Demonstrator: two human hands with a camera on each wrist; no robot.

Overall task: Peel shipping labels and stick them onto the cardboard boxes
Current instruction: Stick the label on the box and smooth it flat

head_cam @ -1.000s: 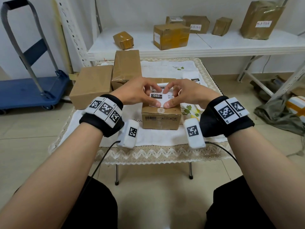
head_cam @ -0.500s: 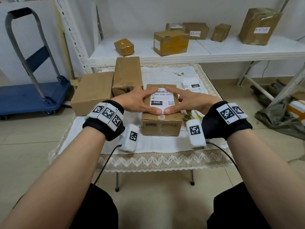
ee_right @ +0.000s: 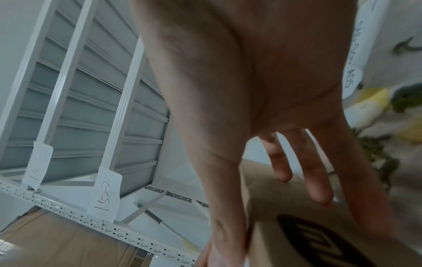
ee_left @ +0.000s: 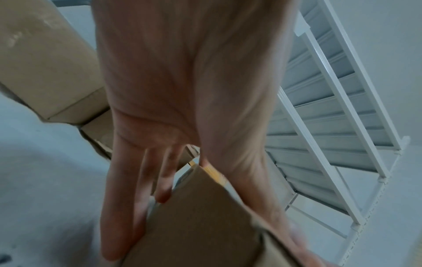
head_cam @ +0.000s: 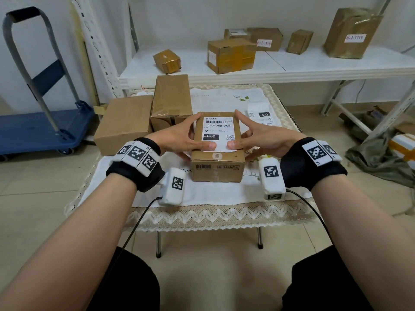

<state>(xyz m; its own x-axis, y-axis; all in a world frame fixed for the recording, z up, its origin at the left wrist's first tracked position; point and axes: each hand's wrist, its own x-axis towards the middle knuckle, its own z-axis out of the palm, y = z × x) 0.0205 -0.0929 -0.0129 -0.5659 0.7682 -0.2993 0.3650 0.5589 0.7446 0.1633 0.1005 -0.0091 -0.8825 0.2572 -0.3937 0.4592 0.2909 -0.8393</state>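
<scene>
A small cardboard box (head_cam: 217, 170) stands mid-table on the white cloth. A white shipping label (head_cam: 219, 131) marked 060 lies flat on its top. My left hand (head_cam: 185, 139) is at the box's left edge and my right hand (head_cam: 252, 136) at its right edge. Both thumbs press the label's near edge, and both index fingers reach its far corners. The fingers are straight and spread. In the left wrist view, the left hand (ee_left: 182, 108) has its fingers lying along the box (ee_left: 198, 225). The right wrist view shows the right hand (ee_right: 251, 90) over the box (ee_right: 308, 234).
A sheet with another label (head_cam: 260, 116) lies on the cloth behind my right hand. Two bigger boxes (head_cam: 125, 123) (head_cam: 171, 99) sit at the left rear of the table. Behind stands a white shelf (head_cam: 292, 70) with several boxes, and a blue trolley (head_cam: 40, 129) is at the left.
The label, held up between both hands a second ago, now lies flat on the box top. My fingers have spread out towards its corners.
</scene>
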